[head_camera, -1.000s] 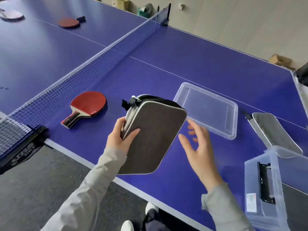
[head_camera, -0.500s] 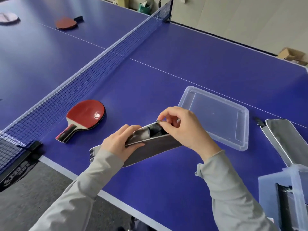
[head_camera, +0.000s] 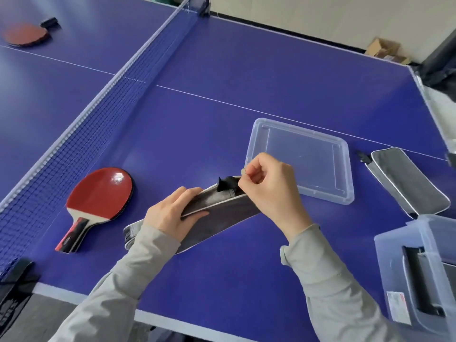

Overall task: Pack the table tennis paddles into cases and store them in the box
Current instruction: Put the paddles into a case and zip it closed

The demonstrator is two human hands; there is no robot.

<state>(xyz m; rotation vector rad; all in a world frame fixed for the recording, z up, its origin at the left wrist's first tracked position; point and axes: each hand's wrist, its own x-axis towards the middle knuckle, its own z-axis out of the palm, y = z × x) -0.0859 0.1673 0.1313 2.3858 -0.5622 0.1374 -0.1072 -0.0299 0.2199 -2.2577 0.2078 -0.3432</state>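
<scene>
Both arms reach forward in grey sleeves, wrists bent inward toward each other. The left hand curls its fingers in a firm grip, thumb on top. The right hand pinches with thumb and forefinger, remaining fingers curled.

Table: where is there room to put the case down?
Bare blue table lies in front of the hands, between sleeves and box, and beyond the lid by the net. It is crowded between paddle and lid.

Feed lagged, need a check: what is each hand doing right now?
Left hand: grips the case along its edge.
Right hand: pinches the zipper pull at the case's far end.
</scene>
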